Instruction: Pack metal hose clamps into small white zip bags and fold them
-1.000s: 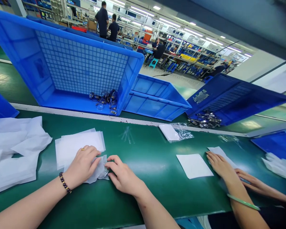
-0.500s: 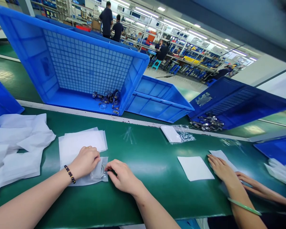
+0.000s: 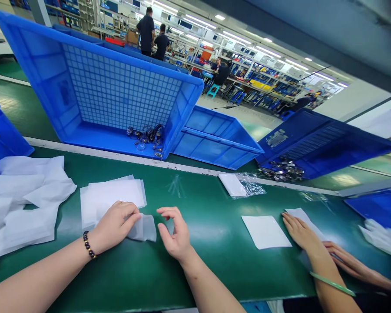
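My left hand (image 3: 117,224), with a dark bead bracelet at the wrist, pinches a small folded packet of translucent white wrapping (image 3: 146,228) between thumb and fingers. The packet's left part is hidden under that hand, and what lies inside it cannot be made out. Just right of the packet, my right hand (image 3: 175,234) is held with thumb and fingers apart and nothing between them. Behind my left hand lies a stack of thin white sheets (image 3: 114,195) on the green work surface (image 3: 215,269).
White wrapped bundles (image 3: 29,195) lie at the left. A large blue crate (image 3: 124,82) holds metal parts (image 3: 148,137). Beyond my right hand are a white sheet pile (image 3: 266,232), a plastic-bagged packet (image 3: 233,184) and a co-worker's hands (image 3: 299,232).
My right hand has let go of the packet's right edge and opened. The wrapping is now folded over, covering the ring-shaped item seen before. My left hand has shifted slightly.
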Demonstrator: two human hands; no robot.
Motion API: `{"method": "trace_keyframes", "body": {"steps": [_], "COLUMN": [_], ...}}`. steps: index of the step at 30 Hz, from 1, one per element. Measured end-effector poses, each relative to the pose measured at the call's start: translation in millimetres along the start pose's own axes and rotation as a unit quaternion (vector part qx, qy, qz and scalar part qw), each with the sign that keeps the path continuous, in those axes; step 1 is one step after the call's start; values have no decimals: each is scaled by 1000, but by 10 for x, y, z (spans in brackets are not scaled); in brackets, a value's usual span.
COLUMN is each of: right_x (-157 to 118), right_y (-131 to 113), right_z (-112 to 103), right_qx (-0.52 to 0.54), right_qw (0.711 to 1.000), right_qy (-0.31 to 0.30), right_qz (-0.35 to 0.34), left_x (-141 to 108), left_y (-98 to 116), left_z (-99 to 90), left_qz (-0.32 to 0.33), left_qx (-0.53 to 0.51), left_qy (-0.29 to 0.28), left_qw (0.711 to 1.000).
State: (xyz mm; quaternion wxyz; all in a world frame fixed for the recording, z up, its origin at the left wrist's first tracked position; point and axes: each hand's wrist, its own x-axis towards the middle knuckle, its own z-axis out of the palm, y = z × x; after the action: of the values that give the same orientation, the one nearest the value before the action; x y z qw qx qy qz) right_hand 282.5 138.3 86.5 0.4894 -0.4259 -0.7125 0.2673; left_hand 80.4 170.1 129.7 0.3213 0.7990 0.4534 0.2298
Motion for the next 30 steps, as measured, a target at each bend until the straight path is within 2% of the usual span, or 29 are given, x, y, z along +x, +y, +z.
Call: {"method": "trace_keyframes", "body": {"steps": [2, 4, 6, 8, 10, 12, 18, 22, 24, 26, 28, 30], "right_x": [6, 4, -6, -19, -31, -38, -44, -32, -25, -20, -15, -3], "right_y": [39, 63, 71, 62, 43, 21, -16, -61, -89, -104, -100, -76], "right_z": [-39, -55, -45, -14, 35, 91, 176, 139, 109, 76, 44, 24], "right_qx": [25, 48, 49, 29, 7, 6, 32, 89, 138, 213, 302, 369], "right_qw": [999, 998, 998, 998, 995, 992, 991, 986, 976, 951, 908, 862], "right_qy": [39, 46, 24, -28, -84, -115, -129, -141, -163, -192, -218, -233], "right_qz": [19, 21, 26, 41, 53, 47, 10, 20, 49, 112, 193, 258], "left_x": [-28, -54, -74, -88, -102, -118, -173, -182, -180, -175, -160, -127], "left_y": [23, 29, 22, 17, 20, 32, 95, 135, 137, 121, 88, 42], "left_z": [0, 2, 1, -3, -6, -6, -5, -18, -23, -17, 8, 56], "left_qz": [52, 96, 121, 132, 141, 153, 206, 218, 194, 130, 30, -77], "left_qx": [-24, -46, -63, -76, -85, -96, -130, -158, -184, -215, -248, -295], "left_qy": [52, 110, 157, 186, 198, 203, 212, 188, 179, 173, 159, 131], "left_qw": [997, 988, 978, 971, 966, 962, 946, 944, 947, 952, 955, 943]}}
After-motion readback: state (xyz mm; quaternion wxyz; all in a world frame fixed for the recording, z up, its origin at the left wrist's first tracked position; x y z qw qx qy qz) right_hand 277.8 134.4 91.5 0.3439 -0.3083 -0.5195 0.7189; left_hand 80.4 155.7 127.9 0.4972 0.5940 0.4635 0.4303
